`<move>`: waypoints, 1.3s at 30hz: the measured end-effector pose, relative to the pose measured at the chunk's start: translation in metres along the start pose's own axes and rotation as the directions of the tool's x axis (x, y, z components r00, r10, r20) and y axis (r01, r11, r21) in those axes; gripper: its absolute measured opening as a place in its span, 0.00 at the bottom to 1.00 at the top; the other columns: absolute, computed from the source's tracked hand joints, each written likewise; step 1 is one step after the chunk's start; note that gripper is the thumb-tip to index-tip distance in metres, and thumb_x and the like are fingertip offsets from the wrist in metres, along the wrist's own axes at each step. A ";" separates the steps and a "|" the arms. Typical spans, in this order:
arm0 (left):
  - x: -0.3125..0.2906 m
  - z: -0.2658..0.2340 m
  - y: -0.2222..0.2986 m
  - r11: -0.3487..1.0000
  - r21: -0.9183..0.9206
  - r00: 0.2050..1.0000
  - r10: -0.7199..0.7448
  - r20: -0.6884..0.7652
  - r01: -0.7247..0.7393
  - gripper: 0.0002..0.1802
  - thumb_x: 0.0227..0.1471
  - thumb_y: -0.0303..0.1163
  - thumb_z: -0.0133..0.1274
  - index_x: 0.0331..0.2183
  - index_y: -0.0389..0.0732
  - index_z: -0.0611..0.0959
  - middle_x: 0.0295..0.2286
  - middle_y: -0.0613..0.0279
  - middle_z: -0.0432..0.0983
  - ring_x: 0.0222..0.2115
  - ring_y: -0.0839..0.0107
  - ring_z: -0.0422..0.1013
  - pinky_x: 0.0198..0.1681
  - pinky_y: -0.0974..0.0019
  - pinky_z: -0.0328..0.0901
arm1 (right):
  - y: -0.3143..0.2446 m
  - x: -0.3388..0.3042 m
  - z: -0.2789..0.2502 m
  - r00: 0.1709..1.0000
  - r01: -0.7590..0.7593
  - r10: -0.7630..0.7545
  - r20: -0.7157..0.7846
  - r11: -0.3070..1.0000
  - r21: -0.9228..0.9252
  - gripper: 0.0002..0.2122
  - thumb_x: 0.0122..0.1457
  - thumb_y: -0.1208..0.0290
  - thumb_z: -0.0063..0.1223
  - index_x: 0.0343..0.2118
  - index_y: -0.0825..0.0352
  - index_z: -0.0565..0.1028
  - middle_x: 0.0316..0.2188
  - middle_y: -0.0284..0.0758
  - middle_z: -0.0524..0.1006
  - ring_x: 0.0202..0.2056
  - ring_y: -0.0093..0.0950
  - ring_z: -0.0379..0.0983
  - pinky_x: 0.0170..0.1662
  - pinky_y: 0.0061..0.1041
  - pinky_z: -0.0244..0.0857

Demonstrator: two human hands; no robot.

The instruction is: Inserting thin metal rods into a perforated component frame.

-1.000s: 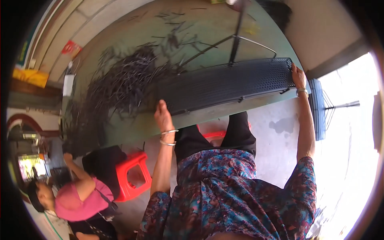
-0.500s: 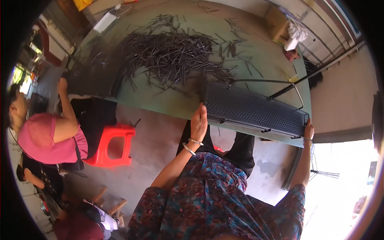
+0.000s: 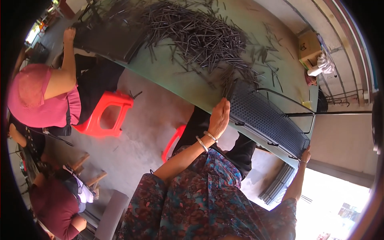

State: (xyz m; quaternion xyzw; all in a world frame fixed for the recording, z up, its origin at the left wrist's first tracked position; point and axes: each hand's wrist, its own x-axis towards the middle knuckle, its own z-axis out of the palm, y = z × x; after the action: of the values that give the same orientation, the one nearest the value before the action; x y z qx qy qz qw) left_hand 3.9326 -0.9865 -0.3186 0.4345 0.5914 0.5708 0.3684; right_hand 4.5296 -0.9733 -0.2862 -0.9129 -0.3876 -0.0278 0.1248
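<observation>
- Compared with half a second ago, the dark mesh rack [image 3: 269, 116] slants more steeply, its ends toward ten and four o'clock; the surface [image 3: 172, 82] and pile slide toward eleven too, so much of this looks like the view turning.
- Rack's place: at three o'clock from the middle of the view, along the near edge of the surface, its four-o'clock end close to the corner.
- Left hand [image 3: 219, 117]: at the rack's ten-o'clock end, against its near corner. Some fingertips are hidden, so I cannot tell how firmly this grip closes.
- Right hand [image 3: 305, 155]: at the four-o'clock end. It is small and partly covered; whether its grip is wide or narrow cannot be told.
- Thin dark strips [image 3: 196, 36] heap up around twelve o'clock, stragglers reaching the rack's ten-o'clock end.
- One long rod [image 3: 340, 113] juts toward three o'clock beyond the surface.
- At ten o'clock a co-worker's hand [image 3: 69, 35] is by a dark panel [image 3: 112, 40].
- Likely risks: with the rack so near the edge, a slack right hand could let that end tip off; a swing toward ten could drag strips along; the rod could knock the wall at three.
</observation>
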 end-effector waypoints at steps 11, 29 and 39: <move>0.024 -0.002 -0.018 0.993 0.097 0.998 -0.067 -0.003 0.067 0.15 0.56 0.31 0.44 0.26 0.28 0.77 0.30 0.39 0.71 0.34 0.46 0.68 0.38 0.53 0.62 | 0.017 0.014 0.006 0.996 -0.056 0.048 0.078 0.993 0.104 0.42 0.54 0.31 0.30 0.37 0.76 0.78 0.27 0.46 0.78 0.29 0.37 0.76 0.33 0.35 0.69; 0.025 0.003 -0.013 0.999 0.004 0.994 -0.036 -0.099 0.036 0.10 0.54 0.25 0.47 0.26 0.28 0.77 0.30 0.46 0.70 0.32 0.53 0.67 0.34 0.57 0.62 | -0.015 -0.021 -0.008 0.999 -0.041 0.049 -0.021 0.962 0.268 0.25 0.62 0.47 0.38 0.26 0.68 0.76 0.16 0.32 0.70 0.16 0.23 0.63 0.18 0.24 0.58; 0.044 -0.041 -0.006 0.965 -0.095 0.969 -0.243 0.045 0.246 0.15 0.47 0.27 0.57 0.39 0.34 0.78 0.35 0.54 0.67 0.35 0.64 0.67 0.35 0.65 0.65 | -0.113 -0.083 -0.056 0.912 0.410 -0.385 0.141 0.857 -0.313 0.16 0.61 0.59 0.43 0.39 0.67 0.76 0.35 0.48 0.77 0.38 0.40 0.76 0.36 0.40 0.68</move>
State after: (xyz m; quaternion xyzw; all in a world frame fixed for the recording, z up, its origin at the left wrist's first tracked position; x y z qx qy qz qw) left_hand 3.8786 -0.9596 -0.3186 0.3485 0.6051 0.5426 0.4669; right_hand 4.3933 -0.9701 -0.2206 -0.8214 -0.5613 -0.0851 -0.0552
